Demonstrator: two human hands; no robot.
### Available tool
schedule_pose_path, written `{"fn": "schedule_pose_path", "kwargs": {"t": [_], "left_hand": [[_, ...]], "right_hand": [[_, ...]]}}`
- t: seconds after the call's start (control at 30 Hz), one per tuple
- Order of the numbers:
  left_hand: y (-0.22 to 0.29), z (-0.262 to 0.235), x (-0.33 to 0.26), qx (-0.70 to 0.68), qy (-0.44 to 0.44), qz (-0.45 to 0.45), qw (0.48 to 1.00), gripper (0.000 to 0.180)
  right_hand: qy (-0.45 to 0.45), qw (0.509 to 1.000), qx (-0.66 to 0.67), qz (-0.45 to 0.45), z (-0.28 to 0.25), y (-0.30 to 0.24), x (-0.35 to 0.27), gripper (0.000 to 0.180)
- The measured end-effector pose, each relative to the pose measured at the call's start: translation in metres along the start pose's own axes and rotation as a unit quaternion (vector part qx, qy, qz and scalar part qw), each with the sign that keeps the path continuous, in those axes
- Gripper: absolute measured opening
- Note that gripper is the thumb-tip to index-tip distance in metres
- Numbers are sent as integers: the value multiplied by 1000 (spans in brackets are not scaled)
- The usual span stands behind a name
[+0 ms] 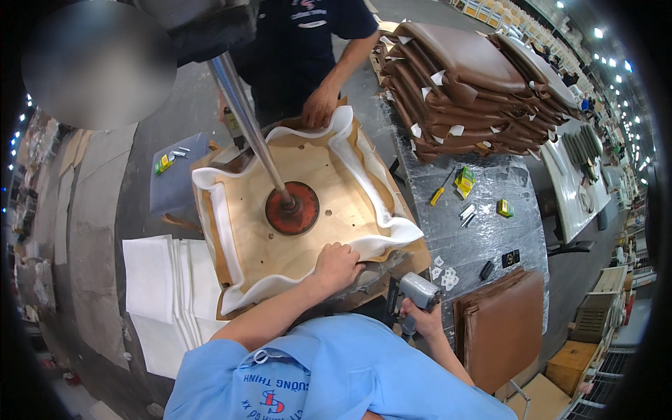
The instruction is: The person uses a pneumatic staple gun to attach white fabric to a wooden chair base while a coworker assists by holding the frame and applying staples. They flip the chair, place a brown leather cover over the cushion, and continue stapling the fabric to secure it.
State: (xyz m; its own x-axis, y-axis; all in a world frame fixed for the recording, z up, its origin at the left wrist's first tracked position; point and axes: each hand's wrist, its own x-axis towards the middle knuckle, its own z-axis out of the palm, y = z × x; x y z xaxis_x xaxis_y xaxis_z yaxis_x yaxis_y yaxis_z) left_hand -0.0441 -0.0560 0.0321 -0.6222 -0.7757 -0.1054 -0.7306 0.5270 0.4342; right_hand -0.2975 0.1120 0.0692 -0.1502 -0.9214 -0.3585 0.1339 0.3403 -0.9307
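A square plywood board (245, 231) lies before me, with white padding (224, 238) folded up wavily around its edges and tan material showing beneath. A round red press plate (297, 220) on a metal rod (248, 119) bears down on the board's middle. My left hand (338, 268) has its fingers curled on the padding at the near edge. To its right, my right hand (423, 318) is wrapped around the handle of a grey staple gun (420, 289), whose nose is close to the board's near right corner. A co-worker's hand (320, 105) rests on the padding's far edge.
Brown upholstered covers (462, 77) are piled at the far right. A wrapped table (476, 231) holds a yellow screwdriver (438, 194), small boxes (465, 180) and staple strips (467, 213). Brown panels (500, 329) are stacked at right, white sheets (157, 280) at left, a blue-grey stool (175, 182) beyond.
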Motion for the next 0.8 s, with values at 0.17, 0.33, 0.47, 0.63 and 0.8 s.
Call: {"fn": "schedule_pose_path", "kwargs": {"t": [0.17, 0.33, 0.47, 0.63, 0.8], "left_hand": [[-4, -2, -6, -11, 42, -8, 999, 28], [-9, 3, -8, -41, 53, -15, 998, 28], [-14, 8, -6, -73, 64, -15, 995, 27], [-25, 11, -1, -115, 103, -47, 987, 23], [-28, 21, 2, -142, 131, -61, 979, 20]], "right_hand": [[-43, 999, -20, 25, 17, -17, 17, 74], [-58, 993, -87, 47, 30, -31, 33, 80], [-65, 985, -136, 79, 38, -41, 45, 80], [-58, 984, -146, 83, 54, -55, 58, 68], [-59, 961, -235, 136, 71, -71, 80, 30]]}}
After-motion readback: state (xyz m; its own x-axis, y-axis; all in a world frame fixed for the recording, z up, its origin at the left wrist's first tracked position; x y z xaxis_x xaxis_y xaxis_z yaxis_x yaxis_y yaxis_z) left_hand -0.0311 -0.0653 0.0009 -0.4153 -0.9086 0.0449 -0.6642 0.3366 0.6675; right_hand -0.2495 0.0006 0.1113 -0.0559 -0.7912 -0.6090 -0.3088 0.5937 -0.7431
